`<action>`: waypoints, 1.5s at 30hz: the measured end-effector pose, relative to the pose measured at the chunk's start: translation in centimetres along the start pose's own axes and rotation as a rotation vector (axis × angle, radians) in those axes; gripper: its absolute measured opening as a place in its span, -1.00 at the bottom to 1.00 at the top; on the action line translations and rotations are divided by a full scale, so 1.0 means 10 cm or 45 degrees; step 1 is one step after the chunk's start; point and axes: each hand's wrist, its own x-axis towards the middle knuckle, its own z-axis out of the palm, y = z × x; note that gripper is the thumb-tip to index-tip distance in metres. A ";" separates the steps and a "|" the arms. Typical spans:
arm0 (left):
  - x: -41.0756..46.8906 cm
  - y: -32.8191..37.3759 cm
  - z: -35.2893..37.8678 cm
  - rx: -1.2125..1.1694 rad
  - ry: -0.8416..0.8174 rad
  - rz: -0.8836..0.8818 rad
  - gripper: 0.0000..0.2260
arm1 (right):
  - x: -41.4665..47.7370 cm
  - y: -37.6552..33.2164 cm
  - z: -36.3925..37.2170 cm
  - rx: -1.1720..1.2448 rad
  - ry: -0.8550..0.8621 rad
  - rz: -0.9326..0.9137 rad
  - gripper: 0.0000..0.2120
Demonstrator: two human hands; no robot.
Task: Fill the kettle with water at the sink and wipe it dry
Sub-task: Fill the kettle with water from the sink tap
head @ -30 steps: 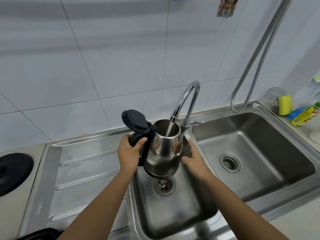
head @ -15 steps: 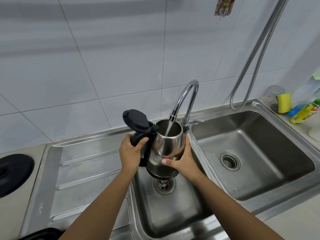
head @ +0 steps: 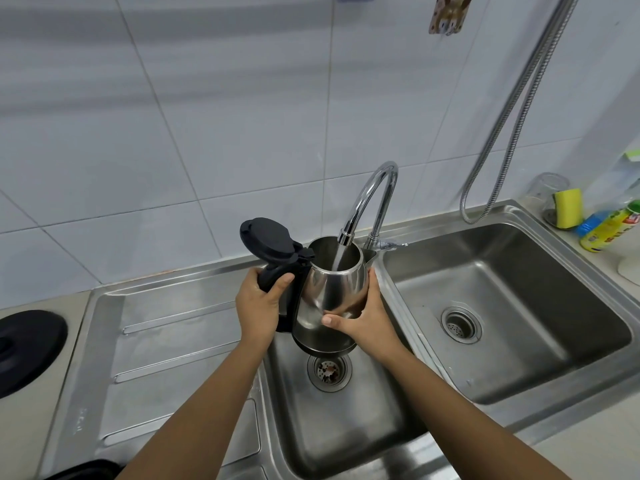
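Note:
A steel kettle (head: 332,289) with a black handle and its black lid (head: 268,239) flipped open hangs over the left sink basin (head: 346,427). My left hand (head: 259,306) grips the handle. Against the kettle's right side and lower body lies my right hand (head: 363,320), thumb across the front. A chrome gooseneck tap (head: 370,199) arches over the kettle's mouth, and a stream of water runs from its nozzle into the kettle.
To the right lies a second basin (head: 519,341) with its drain. A ribbed drainboard (head: 166,358) and a black round base (head: 27,348) sit on the left. A metal hose (head: 519,109) hangs at the right; a yellow sponge (head: 568,213) and a bottle (head: 609,230) stand in the corner.
My right hand came from the tap side onto the kettle's body and now cups it. The kettle has stayed under the running tap.

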 end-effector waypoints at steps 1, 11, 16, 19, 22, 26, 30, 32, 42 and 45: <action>0.00 0.00 0.00 -0.005 0.000 -0.002 -0.73 | 0.00 0.01 0.00 -0.003 0.002 -0.001 0.41; -0.01 -0.02 0.01 -0.010 -0.004 -0.003 -0.73 | -0.01 0.03 0.01 0.011 0.007 0.003 0.41; -0.01 -0.03 0.01 -0.003 -0.006 -0.001 -0.73 | -0.01 0.03 0.01 0.004 0.010 0.000 0.40; -0.01 -0.02 0.00 0.012 -0.005 0.007 -0.72 | 0.00 0.04 0.01 0.002 0.014 -0.001 0.41; -0.01 -0.02 0.01 0.018 -0.006 0.005 -0.73 | 0.00 0.04 0.01 0.003 0.011 0.001 0.42; -0.01 -0.02 0.01 0.016 -0.004 0.007 -0.73 | 0.00 0.04 0.01 0.005 0.011 -0.003 0.40; -0.01 -0.02 0.01 0.017 0.001 0.000 -0.72 | 0.00 0.04 0.01 0.005 0.002 0.011 0.42; -0.01 -0.03 0.01 0.010 0.005 -0.007 -0.71 | 0.00 0.04 0.01 0.006 0.003 0.012 0.43; -0.02 -0.02 0.01 0.003 0.008 -0.020 -0.72 | 0.01 0.07 0.02 -0.003 -0.003 0.010 0.45; -0.03 -0.03 0.00 0.004 0.013 -0.021 -0.71 | 0.01 0.08 0.02 0.002 -0.005 0.007 0.41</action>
